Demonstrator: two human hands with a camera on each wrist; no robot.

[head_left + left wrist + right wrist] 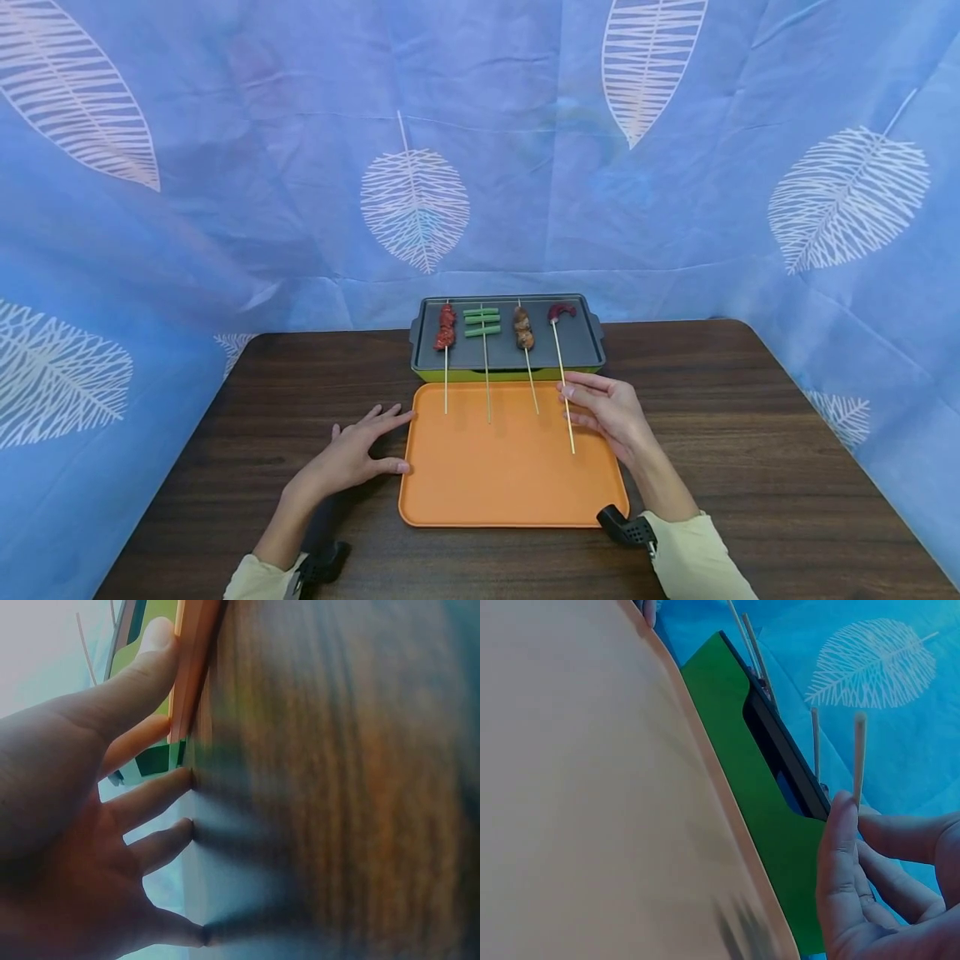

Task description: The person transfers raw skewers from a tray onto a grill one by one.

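My right hand (606, 410) pinches the stick of a skewer (561, 362) between thumb and fingers. Its dark red curled piece lies on the right part of a grey grill plate (502, 358). In the right wrist view the stick's end (859, 757) pokes up past the fingertips. With fingers spread, my left hand (352, 457) touches the left edge of an orange tray (510, 492); the left wrist view shows its thumb (157, 637) against the rim. Beside the held skewer lie a brown meat skewer (523, 329), a green vegetable skewer (482, 322) and a red meat skewer (446, 327).
The grill's green base (727, 742) stands right behind the tray, and the skewer sticks overhang the tray's far part. Both rest on a dark wooden table (750, 467). A blue cloth with white leaf prints (510, 200) hangs behind.
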